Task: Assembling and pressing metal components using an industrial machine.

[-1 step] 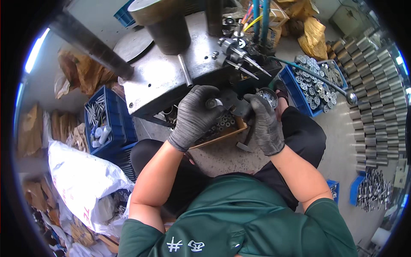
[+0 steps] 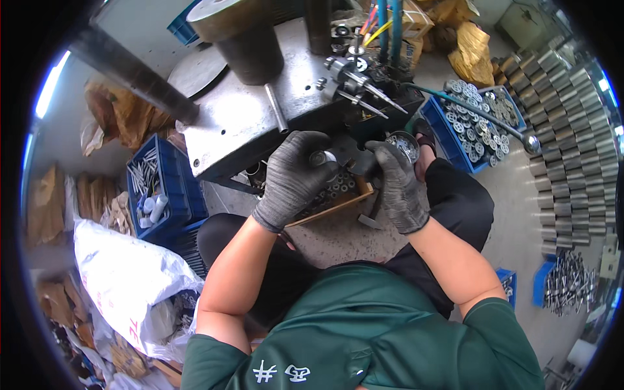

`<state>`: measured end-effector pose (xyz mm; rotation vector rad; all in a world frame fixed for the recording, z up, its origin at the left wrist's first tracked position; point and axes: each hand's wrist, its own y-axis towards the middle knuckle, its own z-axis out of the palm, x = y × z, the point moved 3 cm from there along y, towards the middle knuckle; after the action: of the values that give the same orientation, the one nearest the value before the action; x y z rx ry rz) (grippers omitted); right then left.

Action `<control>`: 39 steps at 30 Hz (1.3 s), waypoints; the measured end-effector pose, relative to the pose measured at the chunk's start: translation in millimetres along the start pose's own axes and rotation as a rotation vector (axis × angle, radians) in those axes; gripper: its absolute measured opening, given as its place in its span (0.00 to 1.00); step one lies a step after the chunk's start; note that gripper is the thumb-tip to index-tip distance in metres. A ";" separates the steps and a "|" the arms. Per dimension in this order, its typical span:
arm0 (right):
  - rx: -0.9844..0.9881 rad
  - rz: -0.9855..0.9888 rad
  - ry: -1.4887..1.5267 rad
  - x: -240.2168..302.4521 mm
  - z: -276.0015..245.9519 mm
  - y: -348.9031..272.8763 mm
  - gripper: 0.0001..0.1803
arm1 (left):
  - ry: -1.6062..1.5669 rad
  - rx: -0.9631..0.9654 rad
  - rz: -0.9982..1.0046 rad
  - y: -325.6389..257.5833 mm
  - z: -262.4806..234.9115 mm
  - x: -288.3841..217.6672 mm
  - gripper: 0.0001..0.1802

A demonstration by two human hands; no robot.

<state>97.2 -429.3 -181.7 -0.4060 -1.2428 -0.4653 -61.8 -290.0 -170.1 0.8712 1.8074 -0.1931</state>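
Observation:
Both my hands wear grey knit gloves. My left hand (image 2: 294,182) is curled round a small round metal part (image 2: 321,158), its shiny end showing between thumb and fingers. To its right, my right hand (image 2: 402,190) is closed, fingertips turned inward at a dark shape (image 2: 365,164); what it grips is not clear. Just beyond the right fingers sits a round bowl (image 2: 409,144) of small metal pieces. Under the hands, a wooden tray (image 2: 331,208) holds several ring-shaped parts. A hammer (image 2: 370,222) lies below the right hand, its handle partly hidden.
Ahead stands a metal press table (image 2: 237,123) with a loose rod (image 2: 275,109) and a lever ending in a ball (image 2: 532,143). Blue crates of wheel-like parts (image 2: 469,127) and rods (image 2: 144,170) flank it. Stacked metal cylinders (image 2: 569,149) line the right; a white sack (image 2: 127,279) lies left.
The whole view has shifted slightly, with the table a little further left. Both hands keep nearly the same pose, the right fingers reaching slightly further inward.

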 end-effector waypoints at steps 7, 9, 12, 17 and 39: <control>-0.064 -0.010 -0.044 -27.3 -11.4 6.6 0.14 | -0.184 0.094 -0.052 -10.8 20.2 -23.6 0.21; 0.126 -0.253 -0.402 -16.5 -3.9 6.2 0.08 | -0.155 0.093 0.049 -16.1 17.4 -22.5 0.20; 0.076 -0.221 -0.075 -56.4 1.0 10.2 0.17 | -0.165 0.141 -0.023 -24.7 25.4 -18.4 0.20; 0.223 0.149 0.107 -49.2 31.0 5.0 0.25 | -0.185 0.161 0.014 -32.6 11.3 10.3 0.26; -0.034 -0.162 0.814 132.8 -172.3 -85.0 0.17 | -0.001 0.273 -0.088 -19.3 42.6 126.5 0.21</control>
<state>222.3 -607.8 -97.7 -0.1115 -0.4765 -0.7017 -62.9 -266.6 -302.9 0.9808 1.8459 -0.5064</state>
